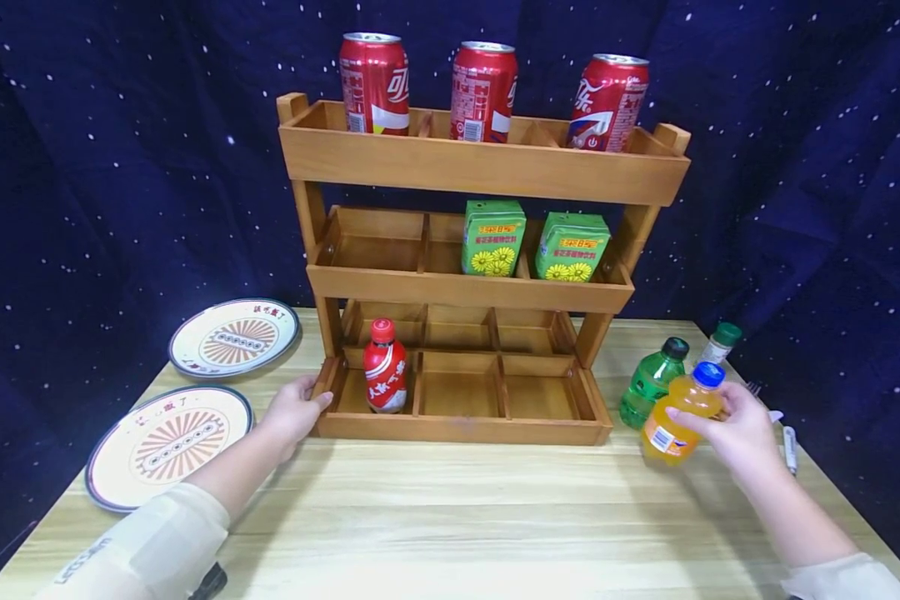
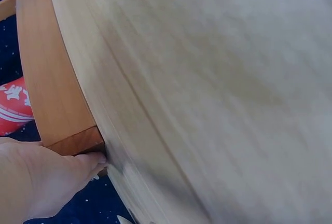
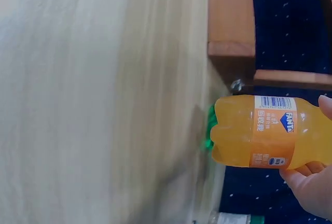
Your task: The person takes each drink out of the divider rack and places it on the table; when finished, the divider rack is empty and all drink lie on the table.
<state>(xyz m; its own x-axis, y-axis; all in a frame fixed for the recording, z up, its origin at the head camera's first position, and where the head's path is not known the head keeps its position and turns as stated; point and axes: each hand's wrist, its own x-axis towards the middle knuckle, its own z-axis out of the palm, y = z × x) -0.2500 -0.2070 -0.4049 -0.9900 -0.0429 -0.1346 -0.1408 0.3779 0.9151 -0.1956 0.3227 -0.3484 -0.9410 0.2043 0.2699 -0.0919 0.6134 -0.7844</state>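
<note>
My right hand [image 1: 746, 425] grips an orange soda bottle [image 1: 675, 437] with a blue cap, between thumb and fingers. In the right wrist view the Fanta bottle [image 3: 259, 130] shows its label, its base a little off the tabletop. Behind it stands a green soda bottle [image 1: 648, 387] with a black cap. My left hand [image 1: 294, 412] holds the lower left corner of the wooden shelf [image 1: 457, 429]; in the left wrist view its fingers [image 2: 91, 162] bend around that corner. A red bottle [image 1: 385, 371] stands in the bottom tier's front left compartment.
Three red cola cans [image 1: 483, 92] stand on the top tier. Two green drink cartons [image 1: 495, 240] occupy the middle tier's centre and right compartments. Two plates [image 1: 108, 454] lie at left. A green-capped jar [image 1: 720, 343] and a white marker-like item [image 1: 790, 448] are near the right edge.
</note>
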